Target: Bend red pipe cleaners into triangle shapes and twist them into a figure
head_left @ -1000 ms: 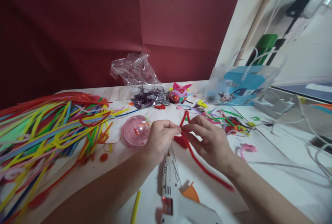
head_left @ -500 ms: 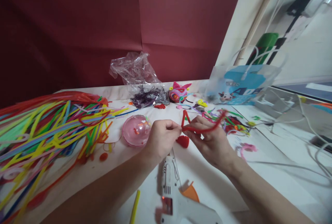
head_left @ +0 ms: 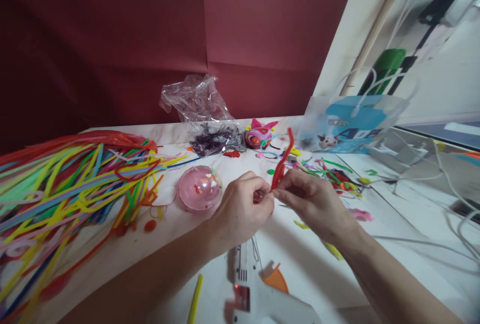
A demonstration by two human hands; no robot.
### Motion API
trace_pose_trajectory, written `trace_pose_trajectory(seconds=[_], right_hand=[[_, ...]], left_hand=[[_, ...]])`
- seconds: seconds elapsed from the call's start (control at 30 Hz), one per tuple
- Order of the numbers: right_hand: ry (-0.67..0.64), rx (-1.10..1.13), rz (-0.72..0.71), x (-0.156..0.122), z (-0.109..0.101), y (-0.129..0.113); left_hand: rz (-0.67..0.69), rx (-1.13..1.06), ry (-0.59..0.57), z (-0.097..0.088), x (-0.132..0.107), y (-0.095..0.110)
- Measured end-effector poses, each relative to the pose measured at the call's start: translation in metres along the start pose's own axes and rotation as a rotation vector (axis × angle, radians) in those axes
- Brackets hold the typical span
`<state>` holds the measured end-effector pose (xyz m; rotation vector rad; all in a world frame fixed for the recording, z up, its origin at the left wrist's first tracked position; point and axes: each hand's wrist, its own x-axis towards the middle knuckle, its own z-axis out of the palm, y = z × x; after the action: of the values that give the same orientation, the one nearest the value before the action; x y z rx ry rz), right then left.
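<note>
A bent red pipe cleaner [head_left: 282, 164] stands up between my two hands, its free end pointing upward. My left hand [head_left: 245, 209] has its fingers curled closed around the lower part. From the other side, my right hand [head_left: 313, 201] pinches it between thumb and fingertips. The fingers hide where the strands meet. Below the hands lies a white glue gun [head_left: 245, 264] with an orange trigger [head_left: 276, 279] and a lit red light. Left of my left hand sits a clear pink half-dome [head_left: 199, 189] with small scraps in it.
Many coloured pipe cleaners [head_left: 86, 179] are heaped at the left. At the back are a clear plastic bag [head_left: 198, 99], a decorated pink ball with pointed ears [head_left: 259, 134] and a blue-white carrier bag [head_left: 348, 124]. Cables [head_left: 423, 241] cross the right side.
The red pipe cleaner has gone from sticking out to the right over my right hand to standing upright and folded together. My hands have shifted slightly right. A red piece below is now hidden.
</note>
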<state>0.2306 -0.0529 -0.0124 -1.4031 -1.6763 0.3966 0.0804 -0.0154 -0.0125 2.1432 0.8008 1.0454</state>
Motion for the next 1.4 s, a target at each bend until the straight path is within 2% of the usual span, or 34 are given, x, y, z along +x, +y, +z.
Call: trace_pose_trajectory(seconds=[0.2,0.37,0.53,0.6,0.7,0.77,0.83,0.9,0.97,1.07,1.2,1.4], right_hand=[[-0.029,0.031,-0.009,-0.001,-0.002,-0.002],[0.008,0.03,0.052,-0.002,-0.002,-0.001],[-0.002,0.156,0.079,0.0,-0.009,0.0],[0.064,0.276,0.106,0.003,-0.014,0.004],[0.24,0.452,0.199,0.008,-0.022,0.012],[0.154,0.59,0.272,0.01,-0.023,0.015],[-0.015,0.729,0.329,0.01,-0.021,0.015],[-0.157,0.839,0.351,0.008,-0.017,0.013],[-0.227,0.903,0.338,0.007,-0.012,0.01],[-0.225,0.937,0.308,0.006,-0.005,0.009],[-0.132,0.963,0.281,0.005,0.0,0.009],[-0.017,0.886,0.267,0.003,0.008,0.005]], left_hand=[[-0.053,-0.196,-0.025,0.0,0.002,-0.001],[-0.257,-0.558,-0.106,0.002,0.005,-0.004],[-0.4,-0.757,-0.058,0.004,0.008,-0.006],[-0.433,-0.828,-0.066,0.004,0.009,-0.006],[-0.487,-0.923,-0.131,0.003,0.009,-0.004],[-0.52,-0.951,-0.183,0.003,0.008,-0.002],[-0.552,-0.952,-0.224,0.004,0.006,0.0],[-0.569,-0.95,-0.254,0.005,0.004,0.001],[-0.568,-0.952,-0.257,0.007,0.003,0.001],[-0.55,-0.957,-0.192,0.01,0.003,-0.002],[-0.516,-0.991,-0.058,0.014,0.003,-0.003],[-0.51,-0.969,0.155,0.019,0.001,0.003]])
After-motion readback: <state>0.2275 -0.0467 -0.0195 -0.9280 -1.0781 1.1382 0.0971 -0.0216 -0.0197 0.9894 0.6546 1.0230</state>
